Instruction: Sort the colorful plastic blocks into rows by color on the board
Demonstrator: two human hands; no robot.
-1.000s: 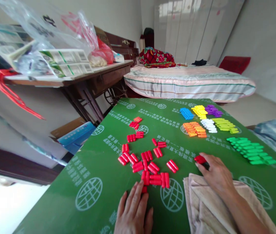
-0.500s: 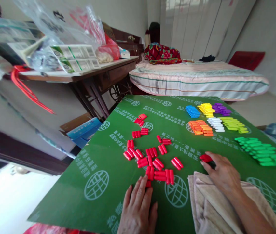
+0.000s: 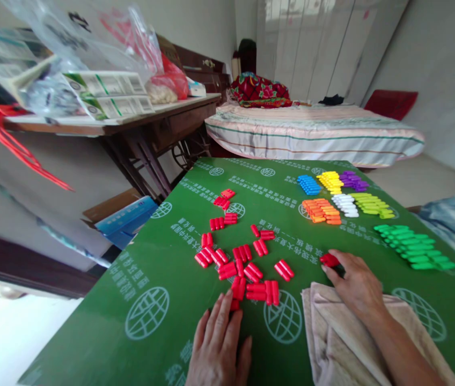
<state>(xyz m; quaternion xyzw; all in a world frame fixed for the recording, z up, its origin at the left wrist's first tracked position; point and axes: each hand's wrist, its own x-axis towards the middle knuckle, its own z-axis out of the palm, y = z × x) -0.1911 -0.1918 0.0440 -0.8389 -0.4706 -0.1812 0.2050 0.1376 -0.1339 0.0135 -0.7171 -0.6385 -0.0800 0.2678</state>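
Several small, shiny red plastic tubes [image 3: 227,270] lie in loose groups over the middle of the green board [image 3: 90,327]. My left hand [image 3: 217,343] rests flat near the front edge, its fingers stretched out and the fingertips touching the nearest red tubes [image 3: 237,288]. Farther right, my right hand [image 3: 356,284] has thumb and forefinger closed around a little bunch of red tubes [image 3: 329,260] at the board's surface. Its other fingers are partly hidden. Below that hand and forearm lies a folded beige cloth [image 3: 328,327].
Sorted piles stand at the right: blue [image 3: 308,185], yellow [image 3: 330,182], purple [image 3: 353,181], orange [image 3: 321,210], white [image 3: 345,205], lime [image 3: 373,205] and green [image 3: 415,246]. A cluttered table [image 3: 163,115] is at left; a bed [image 3: 312,131] stands behind.
The whole scene has slid slightly left in view as the head turned right. Both hands keep nearly the same places and grips on the board.
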